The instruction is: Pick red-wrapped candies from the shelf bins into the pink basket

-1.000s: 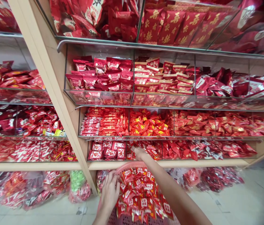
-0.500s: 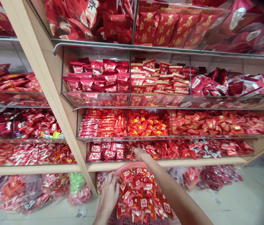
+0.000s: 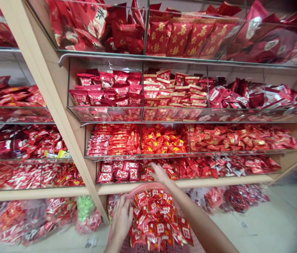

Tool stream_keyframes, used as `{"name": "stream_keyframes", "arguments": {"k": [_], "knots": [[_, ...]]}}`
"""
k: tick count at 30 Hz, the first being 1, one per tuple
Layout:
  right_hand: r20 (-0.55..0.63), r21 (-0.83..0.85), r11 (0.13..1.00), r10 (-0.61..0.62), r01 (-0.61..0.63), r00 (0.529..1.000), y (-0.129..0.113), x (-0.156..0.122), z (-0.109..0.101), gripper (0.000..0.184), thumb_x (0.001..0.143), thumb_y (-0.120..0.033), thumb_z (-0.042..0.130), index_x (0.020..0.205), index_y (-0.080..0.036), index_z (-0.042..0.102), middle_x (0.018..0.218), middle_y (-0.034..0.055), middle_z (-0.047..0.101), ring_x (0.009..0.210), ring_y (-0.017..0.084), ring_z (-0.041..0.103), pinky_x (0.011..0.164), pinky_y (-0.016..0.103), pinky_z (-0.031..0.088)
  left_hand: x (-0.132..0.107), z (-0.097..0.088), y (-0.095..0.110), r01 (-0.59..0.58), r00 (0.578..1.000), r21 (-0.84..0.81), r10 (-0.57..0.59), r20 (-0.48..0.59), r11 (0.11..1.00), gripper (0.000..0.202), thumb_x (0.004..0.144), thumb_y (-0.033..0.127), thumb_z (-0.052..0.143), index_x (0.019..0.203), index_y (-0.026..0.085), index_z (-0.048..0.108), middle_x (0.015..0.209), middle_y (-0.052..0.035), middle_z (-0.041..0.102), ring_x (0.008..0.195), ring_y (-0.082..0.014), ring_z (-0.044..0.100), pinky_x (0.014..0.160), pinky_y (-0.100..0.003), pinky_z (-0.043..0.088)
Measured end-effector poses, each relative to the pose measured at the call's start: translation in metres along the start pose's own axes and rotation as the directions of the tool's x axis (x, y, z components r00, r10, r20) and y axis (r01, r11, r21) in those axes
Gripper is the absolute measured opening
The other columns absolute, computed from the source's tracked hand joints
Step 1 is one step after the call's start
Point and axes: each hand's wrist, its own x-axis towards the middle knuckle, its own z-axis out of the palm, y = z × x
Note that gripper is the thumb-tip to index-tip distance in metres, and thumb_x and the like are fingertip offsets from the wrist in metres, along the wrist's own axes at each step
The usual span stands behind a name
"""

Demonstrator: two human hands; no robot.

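Note:
My left hand (image 3: 122,218) grips the rim of a pink plastic basket (image 3: 141,187) heaped with small red candy packets (image 3: 159,218), held below the lowest shelf. My right hand (image 3: 158,173) reaches into the bottom glass bin (image 3: 164,168), its fingers curled among red wrapped candies there; what they hold is hidden. My right forearm crosses over the basket's right side.
Glass-fronted shelf bins (image 3: 143,114) hold several kinds of red packets on every level. A beige wooden upright (image 3: 58,116) divides two shelf bays. Clear bags of candy (image 3: 32,218) and a green bag (image 3: 85,207) lie on the tiled floor (image 3: 269,228) under the shelves.
The view has tilted slightly, so the shelves sit lower and left. My right hand stays in the bottom bin, its fingers a little deeper among the candies; the left hand keeps its grip.

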Motion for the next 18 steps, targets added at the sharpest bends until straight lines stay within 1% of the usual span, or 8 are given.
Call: {"name": "stream_keyframes", "arguments": {"k": [2, 4, 5, 7, 10, 12, 15, 18], "knots": [[-0.099, 0.176, 0.982, -0.045, 0.062, 0.994, 0.006, -0.013, -0.005, 0.036, 0.085, -0.02, 0.043, 0.12, -0.02, 0.043, 0.117, 0.0071, 0.059, 0.106, 0.015, 0.055, 0.086, 0.025, 0.041, 0.0, -0.001, 0.001, -0.003, 1.0, 0.006, 0.003, -0.001, 1.0, 0.025, 0.08, 0.015, 0.041, 0.091, 0.023, 0.062, 0.112, -0.0031, 0.057, 0.1, -0.0196, 0.053, 0.089, -0.037, 0.043], [-0.201, 0.381, 0.915, -0.062, 0.136, 0.978, 0.013, -0.031, -0.012, 0.034, 0.083, -0.022, 0.045, 0.117, -0.019, 0.043, 0.119, 0.0081, 0.057, 0.109, 0.016, 0.054, 0.086, 0.025, 0.042, 0.001, -0.001, 0.001, -0.001, 1.0, 0.008, 0.001, 0.002, 1.0, 0.025, 0.081, 0.016, 0.041, 0.091, 0.023, 0.062, 0.112, -0.0032, 0.057, 0.1, -0.0197, 0.053, 0.089, -0.038, 0.043], [-0.236, 0.456, 0.876, -0.055, 0.161, 0.97, 0.018, -0.042, -0.015, 0.034, 0.082, -0.023, 0.046, 0.115, -0.019, 0.044, 0.12, 0.0083, 0.056, 0.11, 0.016, 0.053, 0.086, 0.026, 0.042, 0.001, -0.001, 0.001, -0.002, 1.0, 0.008, 0.002, 0.004, 1.0, 0.025, 0.081, 0.016, 0.041, 0.091, 0.023, 0.062, 0.112, -0.0032, 0.057, 0.1, -0.0197, 0.053, 0.089, -0.038, 0.043], [-0.249, 0.524, 0.836, -0.031, 0.162, 0.968, 0.032, -0.069, -0.019, 0.029, 0.081, -0.027, 0.048, 0.11, -0.02, 0.047, 0.117, 0.0076, 0.057, 0.108, 0.018, 0.054, 0.085, 0.027, 0.044, 0.001, 0.0, 0.0, -0.004, 1.0, 0.01, 0.004, 0.006, 1.0, 0.024, 0.081, 0.017, 0.041, 0.091, 0.023, 0.062, 0.112, -0.0031, 0.056, 0.1, -0.0198, 0.053, 0.089, -0.038, 0.043], [-0.191, 0.545, 0.832, 0.0, 0.106, 0.982, 0.057, -0.115, -0.018, 0.017, 0.082, -0.034, 0.047, 0.092, -0.021, 0.05, 0.094, 0.0041, 0.062, 0.088, 0.018, 0.059, 0.075, 0.027, 0.046, 0.001, 0.002, -0.002, -0.007, 1.0, 0.018, 0.007, 0.007, 1.0, 0.025, 0.081, 0.017, 0.041, 0.092, 0.024, 0.062, 0.113, -0.0028, 0.055, 0.102, -0.0199, 0.053, 0.088, -0.037, 0.043], [-0.173, 0.514, 0.855, 0.032, 0.063, 0.984, 0.072, -0.143, -0.011, 0.013, 0.081, -0.034, 0.047, 0.083, -0.021, 0.049, 0.083, 0.0027, 0.061, 0.077, 0.017, 0.058, 0.07, 0.027, 0.046, 0.001, 0.004, -0.003, -0.01, 1.0, 0.027, 0.009, 0.008, 1.0, 0.024, 0.081, 0.017, 0.041, 0.092, 0.024, 0.062, 0.114, -0.0027, 0.055, 0.102, -0.0199, 0.052, 0.089, -0.037, 0.042], [-0.138, 0.4, 0.916, 0.034, 0.024, 0.99, 0.086, -0.174, 0.0, 0.008, 0.082, -0.029, 0.047, 0.077, -0.023, 0.049, 0.08, 0.0025, 0.061, 0.075, 0.018, 0.058, 0.069, 0.029, 0.046, 0.002, 0.005, -0.003, -0.013, 1.0, 0.042, 0.012, 0.015, 0.999, 0.024, 0.082, 0.018, 0.041, 0.092, 0.024, 0.062, 0.115, -0.0029, 0.055, 0.103, -0.0205, 0.052, 0.089, -0.037, 0.042], [-0.04, 0.251, 0.967, -0.046, 0.054, 0.998, 0.089, -0.188, 0.007, 0.015, 0.083, -0.021, 0.041, 0.073, -0.024, 0.052, 0.082, 0.0023, 0.063, 0.079, 0.019, 0.059, 0.072, 0.03, 0.045, 0.002, 0.005, -0.003, -0.013, 1.0, 0.045, 0.012, 0.027, 0.999, 0.024, 0.083, 0.019, 0.039, 0.093, 0.023, 0.061, 0.116, -0.0034, 0.054, 0.104, -0.021, 0.051, 0.09, -0.037, 0.042]]}}
